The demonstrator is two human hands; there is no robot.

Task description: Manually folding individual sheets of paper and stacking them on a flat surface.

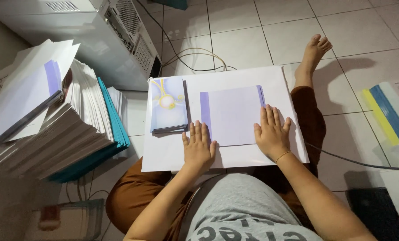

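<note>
Tall slumped stack of white sheets (70, 129) on the tiled floor (342, 27) at left, teal covers (114, 120) on its right side. White computer case (92, 31) at the floor's top-left, cables (195, 56) beside it. Yellow-and-blue sheet (387, 114) at right edge.

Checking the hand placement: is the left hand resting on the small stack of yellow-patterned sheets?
No. The left hand lies flat on the lavender folded sheet, just below the stack of patterned sheets.

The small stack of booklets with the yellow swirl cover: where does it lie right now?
In the head view, the small stack of booklets lies on the left part of the white board across the person's lap, beside the lavender sheet, just above the left hand.
</note>
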